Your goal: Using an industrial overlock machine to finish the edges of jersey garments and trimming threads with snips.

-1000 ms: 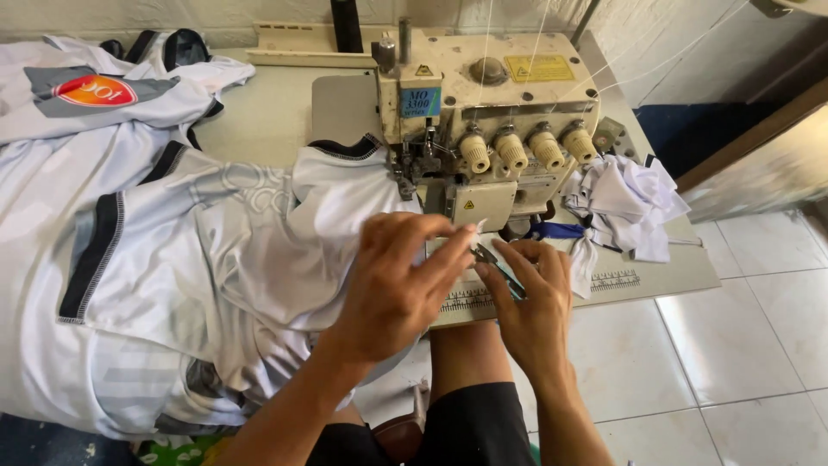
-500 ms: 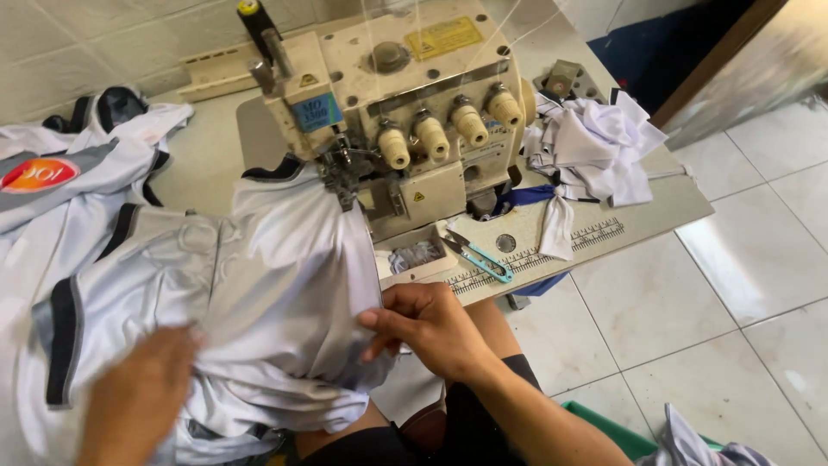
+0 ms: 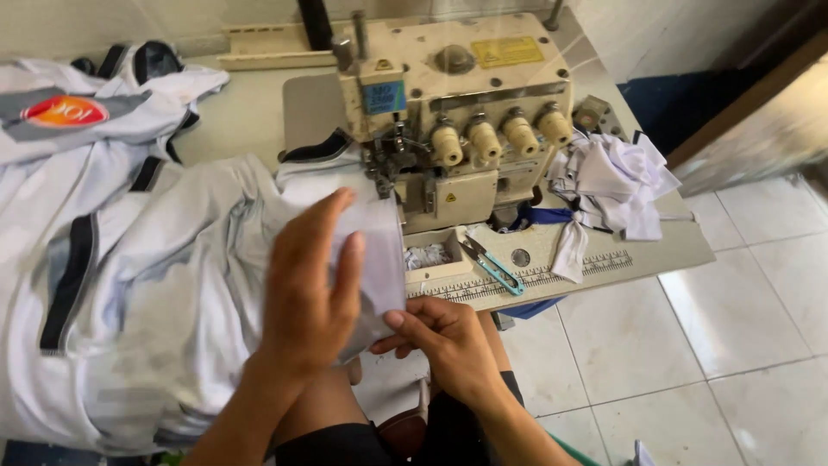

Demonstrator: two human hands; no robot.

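My left hand [image 3: 310, 289] lies flat on a folded edge of the white garment [image 3: 172, 293], pressing it in front of the cream overlock sewing machine [image 3: 457, 129]. My right hand [image 3: 435, 336] pinches the lower corner of the same fabric piece just below the table edge. The fabric's upper edge reaches the presser foot [image 3: 384, 177] of the machine. Small thread snips with a teal handle [image 3: 492, 267] lie on the table to the right of my hands, not touched.
A pile of white fabric scraps [image 3: 617, 177] sits right of the machine. More white shirts with black trim and an orange emblem [image 3: 69, 112] cover the table's left. A ruler strip [image 3: 535, 276] runs along the table front. Tiled floor lies to the right.
My left hand moved from the far left onto the fabric by the machine. My right hand shifted down to pinch the fabric's corner. The camera view swung right.
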